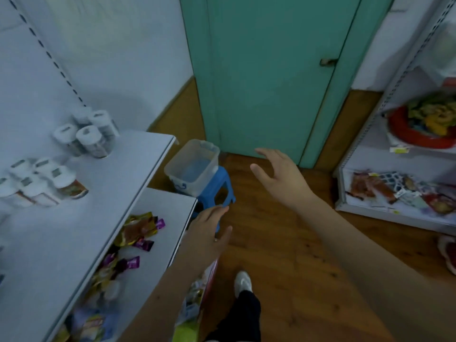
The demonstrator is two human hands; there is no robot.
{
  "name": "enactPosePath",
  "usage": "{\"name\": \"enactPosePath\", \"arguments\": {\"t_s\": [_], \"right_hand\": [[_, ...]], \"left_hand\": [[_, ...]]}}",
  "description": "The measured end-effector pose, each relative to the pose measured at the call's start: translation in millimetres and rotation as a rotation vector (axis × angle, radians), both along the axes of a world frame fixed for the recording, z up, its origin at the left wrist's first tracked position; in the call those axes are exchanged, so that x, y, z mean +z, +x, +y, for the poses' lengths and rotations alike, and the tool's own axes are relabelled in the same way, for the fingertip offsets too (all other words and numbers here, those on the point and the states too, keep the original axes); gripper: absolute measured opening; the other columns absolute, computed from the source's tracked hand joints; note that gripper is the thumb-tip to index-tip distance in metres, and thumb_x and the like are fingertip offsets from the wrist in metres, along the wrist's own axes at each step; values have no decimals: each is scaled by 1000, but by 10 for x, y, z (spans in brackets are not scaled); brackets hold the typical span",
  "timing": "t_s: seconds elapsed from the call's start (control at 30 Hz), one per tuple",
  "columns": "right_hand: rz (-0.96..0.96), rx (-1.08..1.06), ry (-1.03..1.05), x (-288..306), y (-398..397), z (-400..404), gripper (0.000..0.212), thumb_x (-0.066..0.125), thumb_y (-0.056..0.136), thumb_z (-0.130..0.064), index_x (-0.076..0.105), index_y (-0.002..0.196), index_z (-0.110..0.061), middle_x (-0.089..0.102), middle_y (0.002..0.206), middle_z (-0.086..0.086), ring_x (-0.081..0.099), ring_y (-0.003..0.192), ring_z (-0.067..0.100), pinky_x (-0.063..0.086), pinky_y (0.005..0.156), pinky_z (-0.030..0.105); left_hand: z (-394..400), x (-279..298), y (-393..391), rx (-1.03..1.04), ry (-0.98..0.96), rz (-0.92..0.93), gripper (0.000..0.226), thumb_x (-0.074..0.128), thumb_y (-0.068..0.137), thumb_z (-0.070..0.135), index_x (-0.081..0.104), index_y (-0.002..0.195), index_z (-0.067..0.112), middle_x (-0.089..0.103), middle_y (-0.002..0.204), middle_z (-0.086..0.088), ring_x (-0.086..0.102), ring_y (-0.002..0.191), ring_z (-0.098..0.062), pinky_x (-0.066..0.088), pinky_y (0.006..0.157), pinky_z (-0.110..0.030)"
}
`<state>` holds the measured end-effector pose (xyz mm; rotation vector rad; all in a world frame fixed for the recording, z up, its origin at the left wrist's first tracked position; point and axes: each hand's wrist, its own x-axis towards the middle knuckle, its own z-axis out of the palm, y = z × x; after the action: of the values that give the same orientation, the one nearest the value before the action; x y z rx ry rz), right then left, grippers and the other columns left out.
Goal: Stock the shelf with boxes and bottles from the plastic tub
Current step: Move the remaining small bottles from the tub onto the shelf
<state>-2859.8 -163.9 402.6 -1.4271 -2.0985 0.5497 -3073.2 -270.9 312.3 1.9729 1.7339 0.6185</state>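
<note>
A clear plastic tub (172, 172) stands on a small blue stool (223, 185) by the end of the white shelf (138, 156); I see nothing inside the tub. Two clusters of white-capped bottles stand on the shelf's upper board, one at the back (88, 135) and one nearer the left edge (42, 183). My left hand (209, 230) hovers with fingers straight just in front of the stool, holding nothing. My right hand (281, 174) is stretched forward over the floor to the right of the tub, fingers spread and empty.
The lower shelf board (172, 213) carries loose snack packets (138, 230). A green door (271, 77) is straight ahead. Another white rack (399, 183) with packets and a red bowl (417, 134) stands at the right. My shoe (243, 282) is on the wooden floor.
</note>
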Motion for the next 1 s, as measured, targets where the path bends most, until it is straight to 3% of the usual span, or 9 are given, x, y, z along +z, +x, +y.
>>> {"name": "enactPosePath", "arguments": {"t_s": [0.2, 0.4, 0.53, 0.7, 0.83, 1.0], "right_hand": [[-114, 142, -17, 237, -106, 1483, 55, 48, 100, -48, 42, 146, -19, 48, 145, 1, 40, 137, 18, 30, 110, 26], [-56, 166, 39, 400, -177, 2622, 52, 49, 100, -44, 44, 144, -16, 50, 144, 3, 41, 136, 19, 32, 113, 30], [-54, 244, -19, 191, -314, 3306, 52, 49, 100, -44, 44, 145, -17, 50, 144, 2, 41, 136, 19, 34, 113, 34], [-50, 396, -22, -21, -596, 4331, 52, 51, 100, -43, 45, 144, -17, 50, 145, 4, 42, 135, 19, 33, 113, 32], [-87, 538, -58, -165, -831, 5104, 53, 48, 101, -45, 43, 147, -19, 46, 148, 2, 38, 138, 17, 26, 112, 26], [-119, 674, -159, -431, -1183, 5792, 55, 47, 100, -47, 42, 147, -18, 47, 147, 2, 41, 136, 18, 34, 111, 33]], "left_hand": [[1384, 91, 41, 74, -24, -37, 64, 39, 92, 58, 46, 143, 21, 49, 142, 2, 46, 130, -13, 41, 109, -34], [2478, 186, -15, 64, -35, -17, 52, 50, 100, 43, 45, 144, 17, 50, 142, -1, 47, 129, -16, 42, 107, -35], [3010, 116, -83, 131, -79, -15, 55, 43, 98, 52, 43, 145, 22, 49, 140, 3, 47, 126, -14, 44, 104, -37], [3646, -83, -208, 288, -145, -66, 50, 46, 99, 49, 44, 142, 22, 49, 134, 5, 52, 117, -13, 48, 94, -32], [4099, -120, -313, 512, -188, -72, 46, 52, 100, 35, 44, 143, 19, 45, 130, 8, 53, 94, -11, 44, 83, -24], [4305, -186, -481, 759, -259, -86, 49, 54, 99, 34, 44, 145, 24, 49, 141, -2, 55, 116, -22, 49, 97, -40]]}}
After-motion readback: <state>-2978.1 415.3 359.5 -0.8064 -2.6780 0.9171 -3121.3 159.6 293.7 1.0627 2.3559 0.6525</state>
